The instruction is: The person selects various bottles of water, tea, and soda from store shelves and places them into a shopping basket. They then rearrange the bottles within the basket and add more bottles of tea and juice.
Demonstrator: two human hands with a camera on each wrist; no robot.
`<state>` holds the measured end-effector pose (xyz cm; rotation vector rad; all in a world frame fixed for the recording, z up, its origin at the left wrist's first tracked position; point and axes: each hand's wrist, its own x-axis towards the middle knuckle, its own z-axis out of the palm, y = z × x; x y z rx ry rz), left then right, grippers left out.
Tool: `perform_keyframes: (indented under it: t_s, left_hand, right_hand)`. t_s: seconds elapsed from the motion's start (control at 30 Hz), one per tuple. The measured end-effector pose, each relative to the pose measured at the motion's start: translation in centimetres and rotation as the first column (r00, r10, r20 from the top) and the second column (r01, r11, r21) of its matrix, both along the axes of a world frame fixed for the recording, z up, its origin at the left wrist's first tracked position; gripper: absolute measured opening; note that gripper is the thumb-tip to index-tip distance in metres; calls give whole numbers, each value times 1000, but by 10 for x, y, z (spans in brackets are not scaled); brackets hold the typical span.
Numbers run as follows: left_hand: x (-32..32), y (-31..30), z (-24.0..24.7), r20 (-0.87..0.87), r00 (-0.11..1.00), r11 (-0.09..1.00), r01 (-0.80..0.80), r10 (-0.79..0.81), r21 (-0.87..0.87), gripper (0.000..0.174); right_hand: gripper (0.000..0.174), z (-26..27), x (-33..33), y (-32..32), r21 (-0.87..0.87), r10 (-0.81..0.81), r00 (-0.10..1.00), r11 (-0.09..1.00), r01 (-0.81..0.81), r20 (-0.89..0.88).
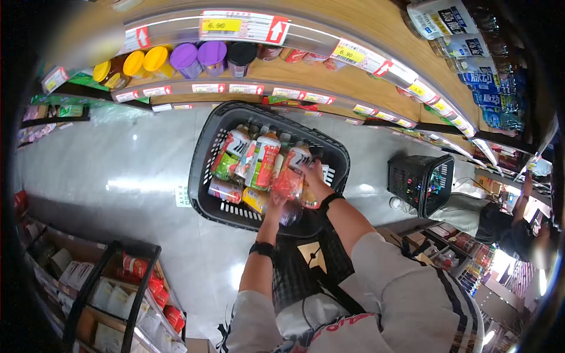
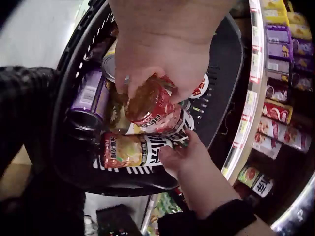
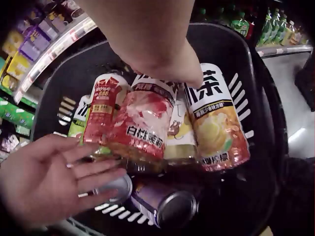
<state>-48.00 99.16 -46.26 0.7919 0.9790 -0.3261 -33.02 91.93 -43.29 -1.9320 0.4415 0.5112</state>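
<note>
**Item:** red-labelled bottle (image 3: 140, 125), lying lengthwise on the stack in the black basket (image 1: 206, 141), toward its near rim.

**Hands:** The left hand (image 3: 47, 179) was spread, with straight fingers cupping the bottle's base from below. The right hand (image 2: 184, 160) curled on its other end; the right wrist view hid the fingertips.

**Step, as judged:** the bottle was being settled among the drinks, though a lift-out cannot be ruled out. The next move would call for a level slot between neighbours and both ends guided together.

**Adjacent stock:** yellow-labelled bottle (image 3: 216, 123) touching alongside; purple can (image 2: 88, 93) and a silver can end (image 3: 174, 209) at the near corner, beneath the bottle. These crowded the space and offered a rounded, rolling bed.

**Surroundings:** shelf price strips (image 1: 235, 26) beyond the far rim; second basket (image 1: 421, 182) well apart on the floor, beside a crouched person (image 1: 500, 226).
</note>
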Motion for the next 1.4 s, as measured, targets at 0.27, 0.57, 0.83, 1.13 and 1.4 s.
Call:
perform_keyframes:
  t_s: [0.27, 0.57, 0.83, 1.13, 1.4]
  left_hand:
    - [1, -15, -21, -125, 957, 884, -289, 261, -367, 61]
    - [19, -13, 20, -365, 896, 905, -353, 254, -236, 34]
    - [4, 3, 127, -262, 960, 936, -178, 98, -302, 60]
    - [38, 0, 404, 326, 923, 956, 260, -205, -134, 63]
    - [23, 11, 432, 413, 821, 918, 335, -394, 211, 48]
  right_hand:
    - [56, -92, 47, -25, -353, 596, 782, 702, -618, -183]
    - [87, -16, 30, 22, -338, 277, 913, 864, -373, -300]
    - [81, 120, 5, -30, -80, 417, 909, 907, -414, 22]
    - [59, 308, -6, -96, 116, 324, 797, 892, -437, 509]
    - [55, 460, -15, -144, 264, 328, 802, 824, -501, 499]
